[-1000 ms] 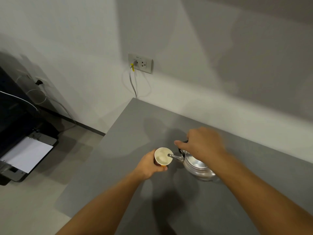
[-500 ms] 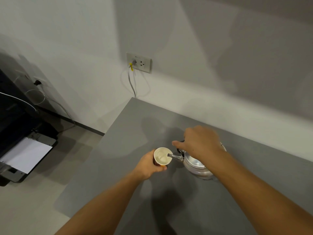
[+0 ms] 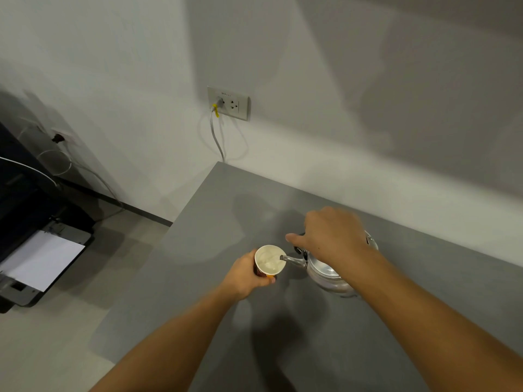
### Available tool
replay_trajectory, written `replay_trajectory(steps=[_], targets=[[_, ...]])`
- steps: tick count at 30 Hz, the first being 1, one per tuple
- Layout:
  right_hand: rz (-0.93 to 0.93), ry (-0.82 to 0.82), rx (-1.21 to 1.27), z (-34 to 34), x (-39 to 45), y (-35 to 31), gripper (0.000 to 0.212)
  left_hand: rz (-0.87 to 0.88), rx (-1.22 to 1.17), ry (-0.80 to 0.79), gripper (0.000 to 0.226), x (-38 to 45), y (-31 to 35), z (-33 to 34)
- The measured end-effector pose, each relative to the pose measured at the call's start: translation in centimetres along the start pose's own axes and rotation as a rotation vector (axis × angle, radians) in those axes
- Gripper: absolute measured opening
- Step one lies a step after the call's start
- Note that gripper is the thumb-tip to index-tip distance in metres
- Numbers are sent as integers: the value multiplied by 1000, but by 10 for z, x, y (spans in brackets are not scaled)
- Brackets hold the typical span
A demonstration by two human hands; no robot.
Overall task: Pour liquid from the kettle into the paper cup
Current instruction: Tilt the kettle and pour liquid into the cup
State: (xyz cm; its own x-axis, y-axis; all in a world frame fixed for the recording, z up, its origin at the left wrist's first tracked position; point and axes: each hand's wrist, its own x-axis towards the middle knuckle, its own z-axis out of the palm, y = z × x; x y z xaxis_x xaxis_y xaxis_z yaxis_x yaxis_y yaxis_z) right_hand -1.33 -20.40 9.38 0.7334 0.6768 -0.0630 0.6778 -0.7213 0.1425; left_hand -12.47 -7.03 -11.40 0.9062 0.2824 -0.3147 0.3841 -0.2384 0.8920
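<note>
A small metal kettle point(image 3: 325, 274) is tilted to the left over the grey table point(image 3: 215, 222). My right hand point(image 3: 331, 236) grips its handle from above and hides most of the handle. The thin spout reaches over the rim of a paper cup point(image 3: 268, 261), white inside with a red and orange outside. My left hand point(image 3: 243, 275) is wrapped around the cup's side and holds it upright. Pale liquid shows inside the cup.
The table's left edge drops to the floor, where a black printer point(image 3: 36, 250) with white paper stands. A wall socket point(image 3: 229, 103) with a plugged cable sits on the wall behind the table's corner.
The kettle and my right hand have risen slightly and tipped a little further toward the cup. The cup and my left hand have stayed in place.
</note>
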Motion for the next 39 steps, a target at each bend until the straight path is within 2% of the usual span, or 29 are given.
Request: replay_trajectory(steps=[8, 39], targets=[[-9, 30, -6, 0, 1, -1, 57, 6, 4, 1, 67, -1, 1, 0], [9, -41, -53, -15, 5, -9, 53, -24, -8, 15, 69, -3, 3, 0]])
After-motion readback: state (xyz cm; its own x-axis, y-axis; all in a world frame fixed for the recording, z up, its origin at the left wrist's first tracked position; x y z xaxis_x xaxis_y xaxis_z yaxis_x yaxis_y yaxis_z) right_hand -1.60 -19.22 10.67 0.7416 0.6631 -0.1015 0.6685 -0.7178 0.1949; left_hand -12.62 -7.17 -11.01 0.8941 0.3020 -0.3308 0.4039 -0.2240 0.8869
